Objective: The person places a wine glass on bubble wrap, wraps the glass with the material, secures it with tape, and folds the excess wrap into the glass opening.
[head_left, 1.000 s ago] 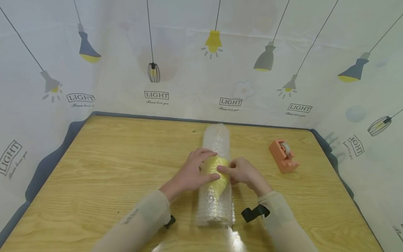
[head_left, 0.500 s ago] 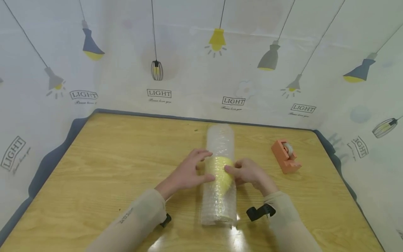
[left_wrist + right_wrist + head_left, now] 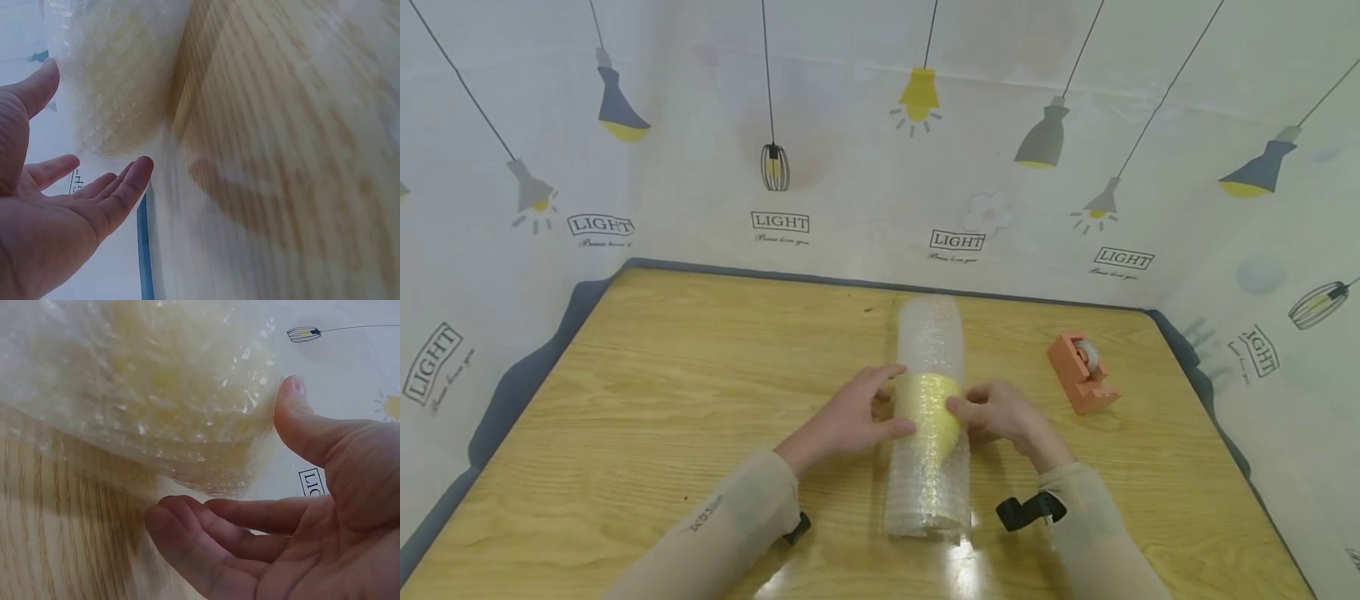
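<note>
Betw. L fingers (image 3: pixel 130 185) & R fingers (image 3: pixel 194 553): bubble-wrap roll (image 3: pixel 928 467).

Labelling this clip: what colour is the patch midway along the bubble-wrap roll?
The patch is yellow, showing best in the head view.

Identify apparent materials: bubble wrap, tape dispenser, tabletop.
Bubble wrap: clear, shiny plastic film; bubbly texture, glints.
Tape dispenser: probably matte plastic; uniform coral color, no strong glints.
Tabletop: wood or wood-look laminate, glossy; visible grain, bright reflections.
</note>
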A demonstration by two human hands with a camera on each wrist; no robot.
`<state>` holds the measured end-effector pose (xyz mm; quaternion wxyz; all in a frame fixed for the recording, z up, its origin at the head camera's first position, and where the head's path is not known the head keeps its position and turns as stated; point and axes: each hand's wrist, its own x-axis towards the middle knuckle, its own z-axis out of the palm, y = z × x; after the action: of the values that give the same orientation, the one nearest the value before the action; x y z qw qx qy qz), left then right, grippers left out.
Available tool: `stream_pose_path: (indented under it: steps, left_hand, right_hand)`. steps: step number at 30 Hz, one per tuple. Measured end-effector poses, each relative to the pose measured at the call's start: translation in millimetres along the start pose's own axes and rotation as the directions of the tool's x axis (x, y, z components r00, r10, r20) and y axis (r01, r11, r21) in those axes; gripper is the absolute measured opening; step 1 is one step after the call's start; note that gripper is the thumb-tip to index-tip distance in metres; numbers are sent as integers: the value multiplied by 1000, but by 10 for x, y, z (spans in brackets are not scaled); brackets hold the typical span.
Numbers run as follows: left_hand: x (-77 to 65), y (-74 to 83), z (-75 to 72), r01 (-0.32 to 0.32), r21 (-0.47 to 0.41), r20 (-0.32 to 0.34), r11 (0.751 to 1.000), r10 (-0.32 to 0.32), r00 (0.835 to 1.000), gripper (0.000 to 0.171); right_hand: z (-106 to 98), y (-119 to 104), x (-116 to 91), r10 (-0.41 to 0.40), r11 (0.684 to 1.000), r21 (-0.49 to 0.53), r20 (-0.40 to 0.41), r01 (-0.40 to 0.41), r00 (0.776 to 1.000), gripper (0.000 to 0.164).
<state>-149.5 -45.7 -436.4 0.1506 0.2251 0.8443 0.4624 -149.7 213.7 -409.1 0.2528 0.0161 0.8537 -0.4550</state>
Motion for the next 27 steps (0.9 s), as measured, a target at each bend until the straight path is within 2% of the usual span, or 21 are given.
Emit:
stream_pose_path:
  steps: [9,18,27]
  left_hand:
    - [12,19,66,-7,11,-21,1000,7,1000,85]
    - [-30,49,87,0,9,-51,1000,1,999,86]
    - [-12,92,18,24,-34,-65,999,-26,998,87]
  right_hand:
    - [-5,-2,-39,6,999,50,-82,-1,997,49]
    - [56,78,-30,-68,977,199,-26,72,997,45]
    - [96,57,27,-139,960,247,3,134,990,43]
